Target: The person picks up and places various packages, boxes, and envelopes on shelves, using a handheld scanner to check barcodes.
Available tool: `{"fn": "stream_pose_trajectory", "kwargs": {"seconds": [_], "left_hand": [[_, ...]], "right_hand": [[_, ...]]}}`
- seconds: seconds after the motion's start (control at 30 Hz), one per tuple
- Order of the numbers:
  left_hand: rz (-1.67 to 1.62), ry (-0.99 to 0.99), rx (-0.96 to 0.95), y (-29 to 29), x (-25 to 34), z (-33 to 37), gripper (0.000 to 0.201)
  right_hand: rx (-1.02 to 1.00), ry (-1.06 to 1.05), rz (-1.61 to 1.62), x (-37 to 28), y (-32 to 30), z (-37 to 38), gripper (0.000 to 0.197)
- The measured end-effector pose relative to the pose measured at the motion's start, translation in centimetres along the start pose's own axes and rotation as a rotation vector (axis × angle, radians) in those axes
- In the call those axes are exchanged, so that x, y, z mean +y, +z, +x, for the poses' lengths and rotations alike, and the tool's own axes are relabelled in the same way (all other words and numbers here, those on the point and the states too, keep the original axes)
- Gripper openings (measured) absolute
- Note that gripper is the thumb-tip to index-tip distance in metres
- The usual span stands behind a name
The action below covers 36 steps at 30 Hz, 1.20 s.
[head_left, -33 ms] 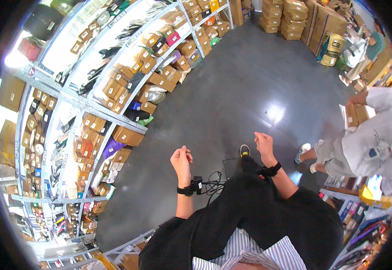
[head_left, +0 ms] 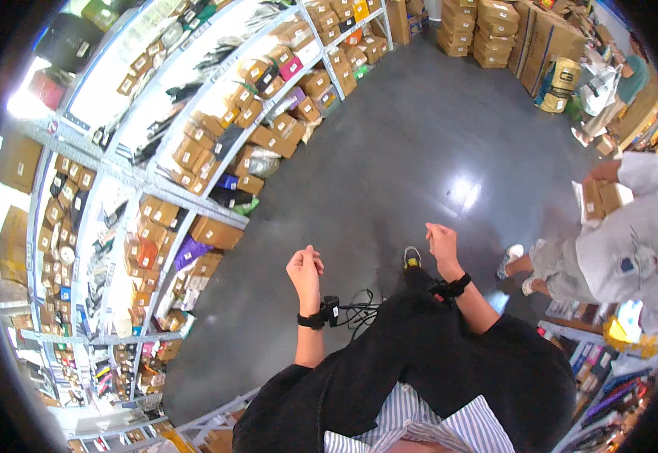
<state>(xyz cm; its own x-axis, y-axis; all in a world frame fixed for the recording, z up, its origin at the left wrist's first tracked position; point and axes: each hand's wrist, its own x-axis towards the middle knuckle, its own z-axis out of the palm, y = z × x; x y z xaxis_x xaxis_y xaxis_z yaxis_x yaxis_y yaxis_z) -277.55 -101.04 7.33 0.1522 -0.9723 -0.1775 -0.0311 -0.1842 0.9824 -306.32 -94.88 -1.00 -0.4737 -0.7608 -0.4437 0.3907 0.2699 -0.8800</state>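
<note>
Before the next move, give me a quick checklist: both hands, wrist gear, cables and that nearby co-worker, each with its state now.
1. Left grip, a bare hand with curled fingers, visibly holding nothing: ok.
2. Right grip, likewise bare, curled, nothing visible in it: ok.
3. Black wristband around each wrist: ok.
4. Thin black cables tucked away: not ok, they hang in loose loops beside the left wrist.
5. Where those cables end: cannot tell.
6. Co-worker in a pale grey shirt, holding a brown cardboard box, apart from the right grip: ok.

Grey-shirted co-worker (head_left: 608, 249) partly beyond right edge
</note>
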Motion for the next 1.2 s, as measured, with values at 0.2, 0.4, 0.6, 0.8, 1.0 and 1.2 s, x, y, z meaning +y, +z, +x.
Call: {"fn": "stream_pose_trajectory", "kwargs": {"seconds": [0.2, 0.4, 0.6, 0.8, 1.0, 1.2], "left_hand": [[-0.052, 0.002, -0.013, 11.2, 5.5, 13.7, 0.029], [-0.078, -0.058, 0.058, 15.5, 7.5, 27.8, 0.030], [-0.016, -0.006, 0.177, 16.6, 5.9, 44.5, 0.029], [-0.084, 0.014, 0.246, 18.0, 10.6, 59.8, 0.029], [-0.121, -0.015, 0.327, 20.0, 12.3, 70.4, 0.028], [-0.091, -0.084, 0.515, 20.1, 12.4, 79.8, 0.028]], "right_hand": [[-0.095, -0.099, -0.077, -7.5, 5.5, 15.7, 0.035], [-0.094, -0.029, -0.042, -15.1, 12.1, 30.5, 0.037], [-0.074, 0.029, -0.057, -18.2, 21.1, 45.4, 0.033], [-0.130, -0.152, 0.008, -26.4, 32.2, 58.8, 0.034], [-0.146, -0.047, -0.051, -28.6, 39.5, 69.7, 0.035], [-0.202, 0.076, -0.120, -27.6, 48.4, 80.6, 0.034]]}}
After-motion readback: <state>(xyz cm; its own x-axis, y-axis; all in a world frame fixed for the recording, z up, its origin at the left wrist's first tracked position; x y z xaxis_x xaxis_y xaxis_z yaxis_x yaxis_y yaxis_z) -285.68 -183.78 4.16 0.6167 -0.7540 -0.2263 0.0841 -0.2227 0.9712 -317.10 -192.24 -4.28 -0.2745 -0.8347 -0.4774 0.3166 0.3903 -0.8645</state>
